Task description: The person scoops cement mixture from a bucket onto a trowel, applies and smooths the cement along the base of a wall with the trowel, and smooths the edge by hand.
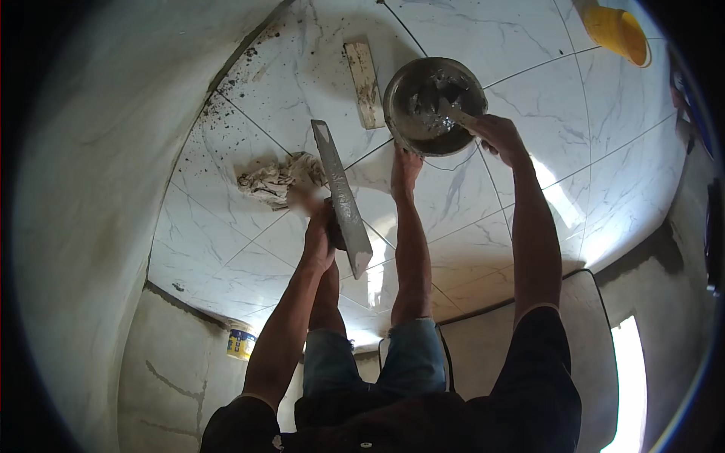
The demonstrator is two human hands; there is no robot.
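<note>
My left hand (322, 235) is closed around the grip of a long flat plastering trowel (341, 198), whose grey blade is turned nearly edge-up and smeared. My right hand (501, 139) grips the wooden handle of a small trowel (462, 118). Its blade dips into wet grey mix in a round bucket (394, 113), where the mix partly hides it. The bucket stands on the tiles just beyond my foot. A crumpled, stained rag (266, 183) lies on the floor, left of the plastering trowel.
A wooden board piece (364, 84) lies left of the bucket. Dark crumbs (219, 109) litter the tiles along the left wall (98, 151). A yellow bucket (613, 34) lies at the far right. Near the wall behind my legs stands a yellow-and-white tub (241, 342).
</note>
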